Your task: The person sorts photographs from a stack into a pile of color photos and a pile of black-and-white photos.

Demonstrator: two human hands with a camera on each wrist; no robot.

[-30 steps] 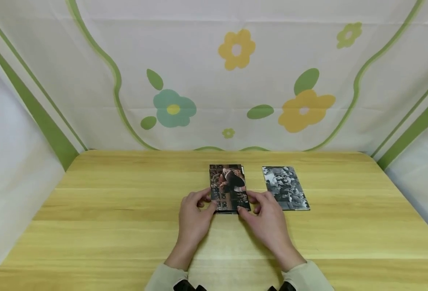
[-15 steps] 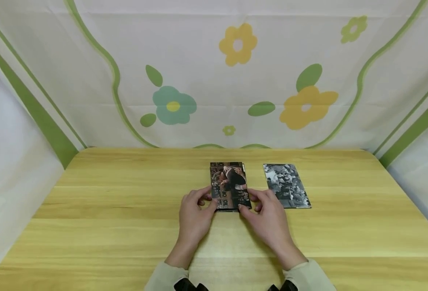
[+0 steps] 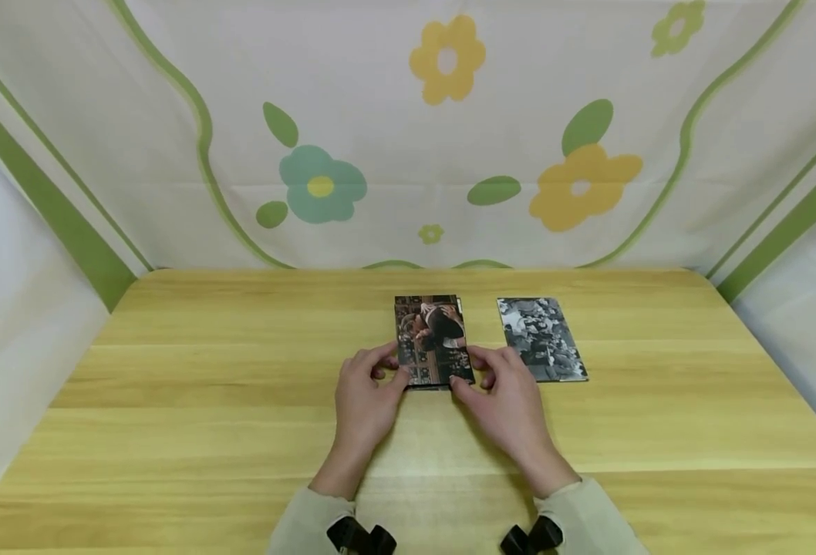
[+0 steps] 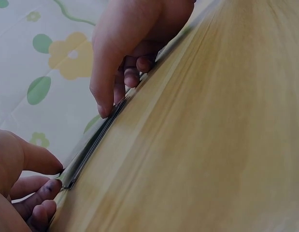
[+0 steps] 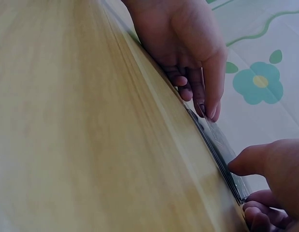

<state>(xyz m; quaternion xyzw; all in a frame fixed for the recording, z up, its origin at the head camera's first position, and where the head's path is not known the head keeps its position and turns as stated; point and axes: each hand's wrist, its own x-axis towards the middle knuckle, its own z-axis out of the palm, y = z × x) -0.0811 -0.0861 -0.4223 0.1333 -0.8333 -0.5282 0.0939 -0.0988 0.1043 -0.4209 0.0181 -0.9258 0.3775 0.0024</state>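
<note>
On a wooden table [image 3: 193, 439], I see the left hand [image 3: 368, 401] and right hand [image 3: 508, 401] pinching the near corners of a photo stack [image 3: 432, 341]; a black-and-white photo [image 3: 543, 338] lies to its right. Likely squaring edges; next needs even pressure.

the head view is bright, with pale sheen on the table [image 3: 443, 455]; wrist views look dimmer.

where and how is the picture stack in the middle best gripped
Probably by both long edges at the near end, left hand from the left, right hand from the right: the picture stack is thin, with a long side facing each hand, and its layers look slightly uneven.
</note>
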